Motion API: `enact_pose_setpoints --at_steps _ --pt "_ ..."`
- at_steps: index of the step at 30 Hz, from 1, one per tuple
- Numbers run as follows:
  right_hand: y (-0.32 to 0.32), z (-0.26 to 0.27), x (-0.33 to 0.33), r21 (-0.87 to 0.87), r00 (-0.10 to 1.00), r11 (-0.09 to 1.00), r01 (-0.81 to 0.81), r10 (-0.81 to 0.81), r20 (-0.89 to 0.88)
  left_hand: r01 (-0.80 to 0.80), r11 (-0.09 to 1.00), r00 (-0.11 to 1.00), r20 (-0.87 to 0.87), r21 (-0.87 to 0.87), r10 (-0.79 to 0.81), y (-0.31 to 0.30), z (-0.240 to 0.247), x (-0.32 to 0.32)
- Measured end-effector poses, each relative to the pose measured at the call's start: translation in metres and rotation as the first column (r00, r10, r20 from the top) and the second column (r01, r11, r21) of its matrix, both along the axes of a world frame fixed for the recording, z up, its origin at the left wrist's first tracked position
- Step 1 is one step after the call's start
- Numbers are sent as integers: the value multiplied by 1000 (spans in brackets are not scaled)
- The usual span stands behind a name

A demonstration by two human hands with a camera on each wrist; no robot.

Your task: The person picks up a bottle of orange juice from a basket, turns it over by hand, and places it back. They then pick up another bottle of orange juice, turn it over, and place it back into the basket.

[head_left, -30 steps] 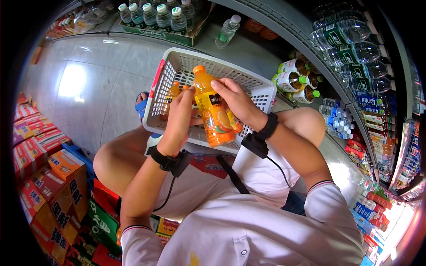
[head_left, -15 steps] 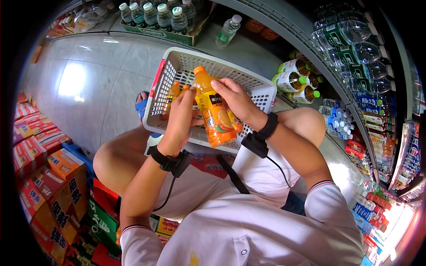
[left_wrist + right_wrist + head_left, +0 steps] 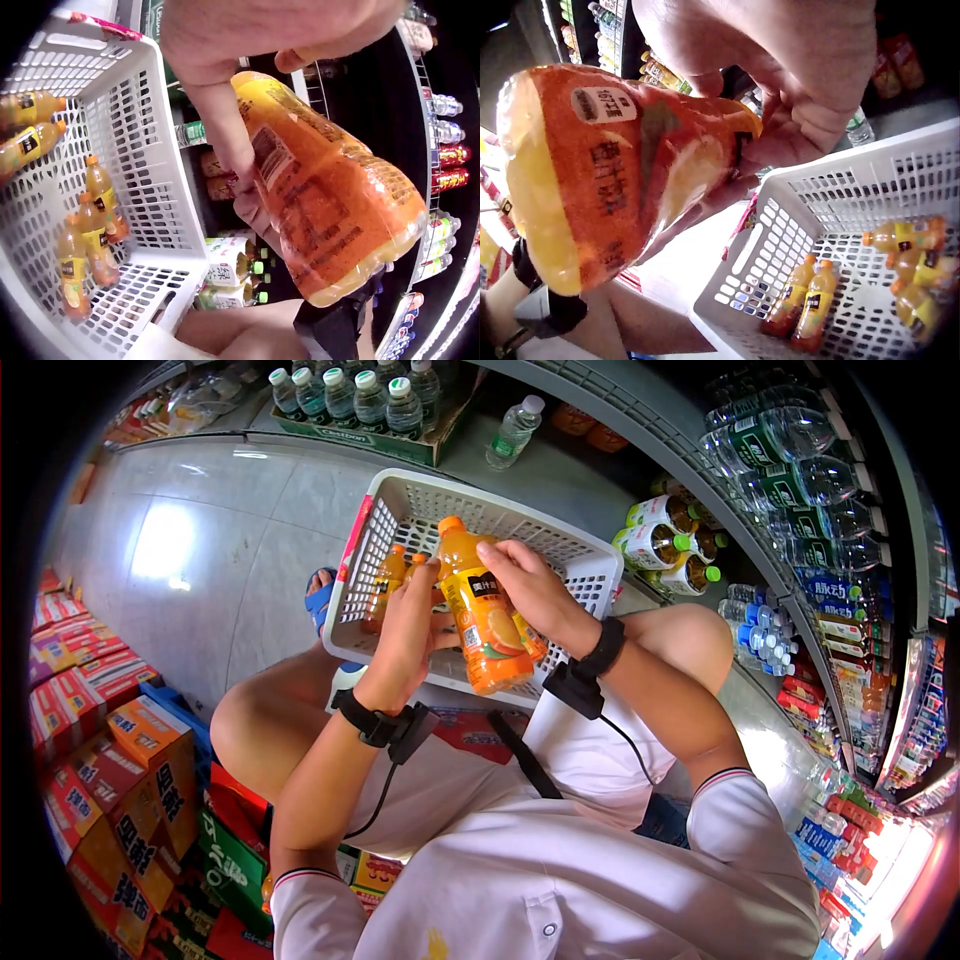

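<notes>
An orange juice bottle (image 3: 487,620) with an orange cap is held over the basket in the head view, cap pointing away from the body and base towards the lap. My right hand (image 3: 530,585) grips its right side near the neck, thumb across the front and the other fingers behind. My left hand (image 3: 405,615) holds the left side, with fingers reaching partly behind the bottle. In the left wrist view the bottle's back label (image 3: 322,202) shows a barcode beside a finger. The right wrist view has the bottle's base (image 3: 536,180) close to the camera.
The white plastic basket (image 3: 600,595) stands in front of the crossed legs. Several smaller orange juice bottles (image 3: 75,270) lie inside it. Shelves with water bottles (image 3: 790,485) rise at the right, tea bottles (image 3: 655,545) stand low, and stacked cartons (image 3: 150,780) are at the left.
The bottle has tipped slightly, its cap coming a little nearer the body. Both hands keep almost the same position on it.
</notes>
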State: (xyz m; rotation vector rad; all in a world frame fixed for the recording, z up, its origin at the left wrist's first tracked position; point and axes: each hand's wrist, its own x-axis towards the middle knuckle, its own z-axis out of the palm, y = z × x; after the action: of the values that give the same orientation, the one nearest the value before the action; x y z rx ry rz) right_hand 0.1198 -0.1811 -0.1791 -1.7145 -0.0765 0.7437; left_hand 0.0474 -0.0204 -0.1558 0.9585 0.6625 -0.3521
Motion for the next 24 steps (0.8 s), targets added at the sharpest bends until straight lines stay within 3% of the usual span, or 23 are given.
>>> enact_pose_setpoints --at_steps 24 --pt "0 9 0 23 998 999 -29 31 -52 28 996 999 -31 -81 -30 3 -11 0"
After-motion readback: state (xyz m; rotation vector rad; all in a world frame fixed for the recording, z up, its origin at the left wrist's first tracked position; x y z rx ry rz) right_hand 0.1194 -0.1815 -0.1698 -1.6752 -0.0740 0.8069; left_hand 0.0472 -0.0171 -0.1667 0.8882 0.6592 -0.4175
